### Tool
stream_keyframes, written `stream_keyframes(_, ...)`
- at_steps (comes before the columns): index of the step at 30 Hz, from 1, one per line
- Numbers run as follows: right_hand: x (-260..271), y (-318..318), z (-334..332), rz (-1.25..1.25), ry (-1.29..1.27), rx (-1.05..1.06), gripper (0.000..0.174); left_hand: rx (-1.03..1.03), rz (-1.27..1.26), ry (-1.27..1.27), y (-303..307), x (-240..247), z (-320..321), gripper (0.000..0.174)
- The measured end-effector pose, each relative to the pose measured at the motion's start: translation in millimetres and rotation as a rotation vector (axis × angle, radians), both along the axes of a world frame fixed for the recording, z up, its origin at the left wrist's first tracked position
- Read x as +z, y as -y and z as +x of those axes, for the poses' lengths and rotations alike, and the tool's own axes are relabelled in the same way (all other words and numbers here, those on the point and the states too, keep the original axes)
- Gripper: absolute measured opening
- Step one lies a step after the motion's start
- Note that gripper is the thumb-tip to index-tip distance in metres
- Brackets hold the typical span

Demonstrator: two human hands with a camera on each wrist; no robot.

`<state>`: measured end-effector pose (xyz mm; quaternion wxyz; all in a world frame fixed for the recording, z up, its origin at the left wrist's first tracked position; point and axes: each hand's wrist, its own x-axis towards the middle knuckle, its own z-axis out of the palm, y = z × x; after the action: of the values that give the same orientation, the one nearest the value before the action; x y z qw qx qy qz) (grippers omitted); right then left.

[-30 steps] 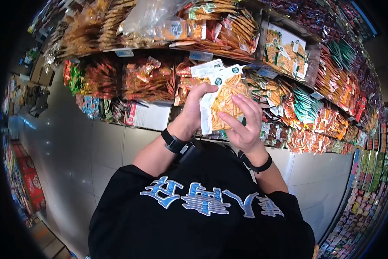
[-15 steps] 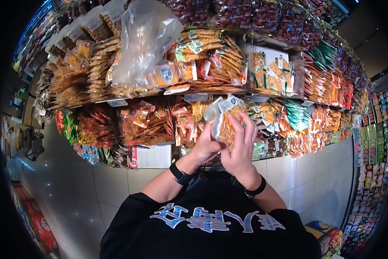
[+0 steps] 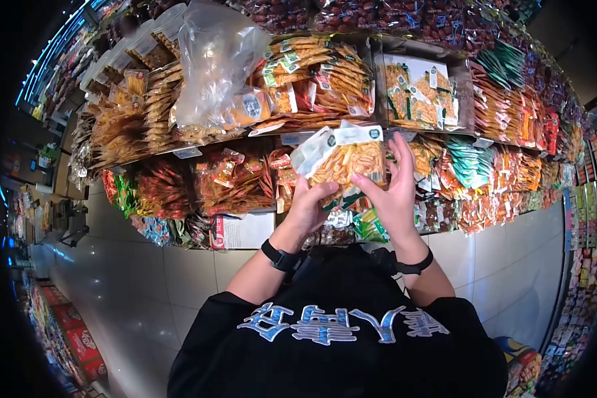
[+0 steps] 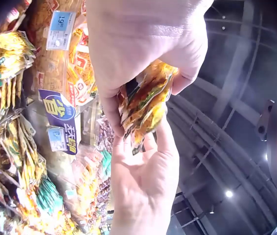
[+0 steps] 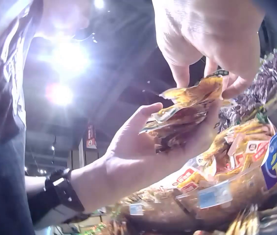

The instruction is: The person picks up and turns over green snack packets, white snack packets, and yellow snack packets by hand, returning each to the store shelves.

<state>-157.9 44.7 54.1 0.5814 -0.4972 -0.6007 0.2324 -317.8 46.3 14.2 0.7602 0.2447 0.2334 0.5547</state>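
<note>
A small stack of clear snack packets (image 3: 348, 162) with yellow-orange sticks inside and white-and-green tops is held up in front of the chest. My left hand (image 3: 309, 207) grips the stack at its lower left, thumb over the front. On the other side, my right hand (image 3: 399, 192) has its thumb on the front packet and its fingers spread up along the right edge. The packets are seen edge-on in the left wrist view, layered between both hands. In the right wrist view the right fingers pinch the top packet (image 5: 197, 93), over the left palm.
Shelf bins (image 3: 318, 83) of similar packets rise in front, with a large clear plastic bag (image 3: 219, 73) lying over them. A white-labelled box (image 3: 248, 231) sits low on the left. Price tags (image 4: 60, 30) hang along the shelf edge. Red boxes (image 3: 79, 341) line the left aisle.
The head view tilted up, then shifted slightly. The packets, turned and tilted half a second ago, now face the head camera fanned out, and the right fingers have moved off their front to the right edge.
</note>
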Motion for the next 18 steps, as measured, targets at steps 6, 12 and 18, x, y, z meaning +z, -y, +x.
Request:
stream_keyframes(6,-7,-13,65,-0.675,-0.634,0.597,0.054,-0.005,-0.009,-0.164,1,4,40,0.048)
stream_keyframes(12,-20,-8,108,-0.603,-0.513,0.615,0.058,0.108,0.131,-0.416,-5,-6,99,0.047)
stream_keyframes(18,-21,-2,137,-0.517,-0.499,0.588,0.048,0.098,-0.051,-0.56,-5,11,134,0.038)
